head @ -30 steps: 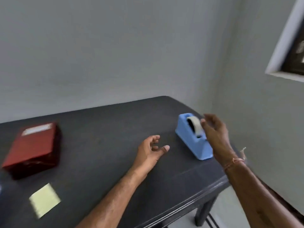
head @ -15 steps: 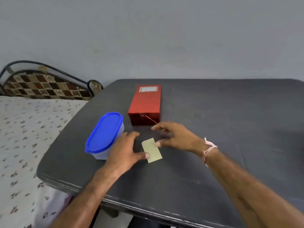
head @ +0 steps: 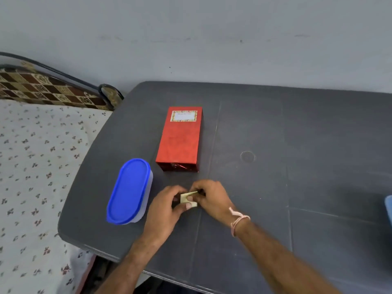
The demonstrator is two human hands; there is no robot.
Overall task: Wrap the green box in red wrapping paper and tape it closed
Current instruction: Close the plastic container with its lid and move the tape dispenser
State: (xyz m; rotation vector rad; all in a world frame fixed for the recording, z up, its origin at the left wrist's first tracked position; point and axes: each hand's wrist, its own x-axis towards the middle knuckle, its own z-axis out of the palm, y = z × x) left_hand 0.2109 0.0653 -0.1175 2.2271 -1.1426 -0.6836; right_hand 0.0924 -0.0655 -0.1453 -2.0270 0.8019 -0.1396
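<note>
Both hands pinching small pale yellow paper slip (head: 188, 199) just above dark grey table (head: 275, 187): left hand (head: 167, 205) thumb on top, right hand (head: 211, 197) fingers curled over far edge, forearms converging. Red-wrapped rectangular box (head: 180, 139) lies just beyond.

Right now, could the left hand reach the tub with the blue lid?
Probably yes. The tub sits just left of the left hand with only bare table between them. But that hand, with the right hand, is pinching a small yellow paper, so it would have to let go first.
</note>
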